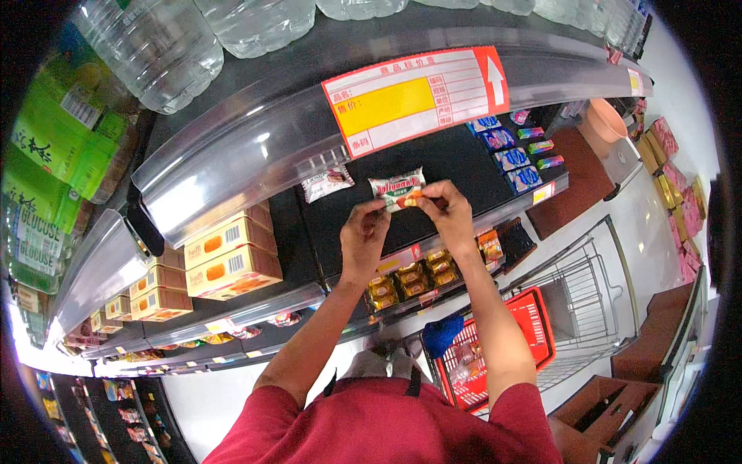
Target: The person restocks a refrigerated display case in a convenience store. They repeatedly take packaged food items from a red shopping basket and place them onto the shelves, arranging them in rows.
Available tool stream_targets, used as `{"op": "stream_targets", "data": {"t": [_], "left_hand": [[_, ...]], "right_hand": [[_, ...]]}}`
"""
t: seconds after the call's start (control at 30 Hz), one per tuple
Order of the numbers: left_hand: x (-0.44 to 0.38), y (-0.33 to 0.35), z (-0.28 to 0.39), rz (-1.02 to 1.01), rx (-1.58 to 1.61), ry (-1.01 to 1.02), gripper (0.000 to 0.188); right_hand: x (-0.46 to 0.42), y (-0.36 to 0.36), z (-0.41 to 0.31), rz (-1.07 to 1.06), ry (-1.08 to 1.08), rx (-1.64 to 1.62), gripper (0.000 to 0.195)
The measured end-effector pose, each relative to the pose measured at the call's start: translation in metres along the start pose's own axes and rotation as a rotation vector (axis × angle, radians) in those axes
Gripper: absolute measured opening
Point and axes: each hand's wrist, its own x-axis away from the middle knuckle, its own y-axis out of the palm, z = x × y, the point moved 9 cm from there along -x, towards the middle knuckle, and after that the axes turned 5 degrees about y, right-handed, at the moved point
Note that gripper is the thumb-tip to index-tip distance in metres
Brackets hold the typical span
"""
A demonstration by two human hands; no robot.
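Note:
Between my two hands is a small wrapped snack (397,187) in a white, green and orange packet, held over a black shelf (330,226). My left hand (365,235) pinches its lower left corner with thumb and finger. At its right end, my right hand (449,211) grips the edge the same way. Left of the snack, a white wrapped snack (327,184) with brown pictures lies on the same shelf. Blue packets (510,153) stand in a row towards the shelf's right end, beside small colourful packs (539,146).
Overhead runs a shelf edge with a clear strip and a large price card (414,100), below water bottles (255,23). Boxed snacks (232,252) are stacked at left. Gold packets (411,278) fill a lower shelf. A red basket (536,325) and a wire cart (597,290) stand at right.

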Motion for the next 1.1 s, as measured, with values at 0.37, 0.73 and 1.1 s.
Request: {"op": "stream_targets", "data": {"t": [0.37,0.73,1.1], "left_hand": [[-0.076,-0.002,-0.125,0.106,0.276,-0.074,0.037],[-0.09,0.028,-0.13,0.082,-1.09,0.588,0.038],[-0.09,0.01,-0.107,0.034,-0.026,-0.028,0.045]], "right_hand": [[-0.087,0.059,0.034,-0.049,0.019,0.086,0.016],[-0.096,0.061,0.03,0.172,-0.375,0.176,0.018],[-0.091,0.052,0.038,0.018,0.021,0.072,0.02]]}}
